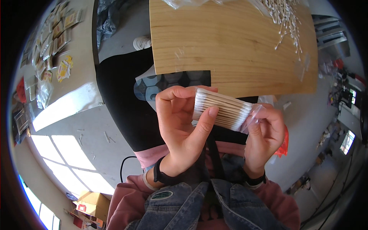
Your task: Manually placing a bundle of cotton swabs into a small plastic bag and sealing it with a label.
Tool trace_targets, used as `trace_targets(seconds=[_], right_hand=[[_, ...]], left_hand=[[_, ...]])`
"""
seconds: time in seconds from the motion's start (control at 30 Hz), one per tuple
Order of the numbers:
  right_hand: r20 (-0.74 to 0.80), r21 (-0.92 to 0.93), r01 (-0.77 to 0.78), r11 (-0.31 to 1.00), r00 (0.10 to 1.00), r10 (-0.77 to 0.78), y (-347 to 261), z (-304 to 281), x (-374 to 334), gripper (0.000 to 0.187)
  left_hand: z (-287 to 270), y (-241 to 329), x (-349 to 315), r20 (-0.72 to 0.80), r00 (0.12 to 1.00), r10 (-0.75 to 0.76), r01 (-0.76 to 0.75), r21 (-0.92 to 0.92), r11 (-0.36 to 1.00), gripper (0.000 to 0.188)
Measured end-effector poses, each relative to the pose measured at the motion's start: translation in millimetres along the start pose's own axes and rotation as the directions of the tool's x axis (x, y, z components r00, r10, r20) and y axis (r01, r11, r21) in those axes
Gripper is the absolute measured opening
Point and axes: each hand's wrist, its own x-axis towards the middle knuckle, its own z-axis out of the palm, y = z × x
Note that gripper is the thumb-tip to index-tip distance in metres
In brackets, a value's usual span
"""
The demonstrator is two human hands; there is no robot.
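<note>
A flat bundle of cotton swabs (220,110) with pale wooden sticks and white tips is held level above my lap, just off the near edge of the wooden table. My left hand (182,119) grips its left part, thumb across the front and fingers behind. At the bundle's right end, my right hand (266,132) pinches a clear plastic bag (251,118) that wraps over the swab tips there. How far the bag reaches along the bundle is hard to make out.
Loose cotton swabs (281,19) lie heaped at the wooden table's (230,46) far right, beside clear plastic. To the left, another table (82,65) bears several packed swab bundles (57,38) and yellow-and-white cards (64,69). A cardboard box (92,204) sits at the lower left.
</note>
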Motion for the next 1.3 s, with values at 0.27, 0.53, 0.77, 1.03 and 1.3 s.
trace_targets(seconds=[0.27, 0.53, 0.77, 1.03, 1.3], right_hand=[[0.029, -0.111, -0.029, 0.993, 0.999, 0.032, -8.2, 7.8, -4.5, 0.015], [0.101, -0.273, 0.073, 0.959, 0.994, -0.047, -9.9, 18.4, -2.8, 0.018], [0.072, -0.323, 0.073, 0.943, 0.996, -0.053, -16.5, 21.2, 0.6, 0.019], [0.217, -0.520, 0.261, 0.814, 0.961, -0.169, -23.0, 17.1, 7.8, 0.021], [0.220, -0.593, 0.285, 0.753, 0.957, -0.189, -29.9, 17.3, 14.6, 0.026]], left_hand=[[0.1, 5.2, 17.8, -0.088, 0.987, -0.136, 0.153, 0.223, 0.963, 0.020], [3.0, -2.8, 24.8, -0.152, 0.974, -0.165, 0.209, 0.341, 0.916, 0.042], [5.3, -4.9, 23.4, -0.161, 0.972, -0.173, 0.214, 0.292, 0.932, 0.042], [2.5, -9.6, 22.4, -0.127, 0.986, -0.112, 0.148, 0.317, 0.937, 0.045], [2.2, -9.8, 21.9, -0.109, 0.982, -0.155, 0.181, 0.306, 0.934, 0.044]])
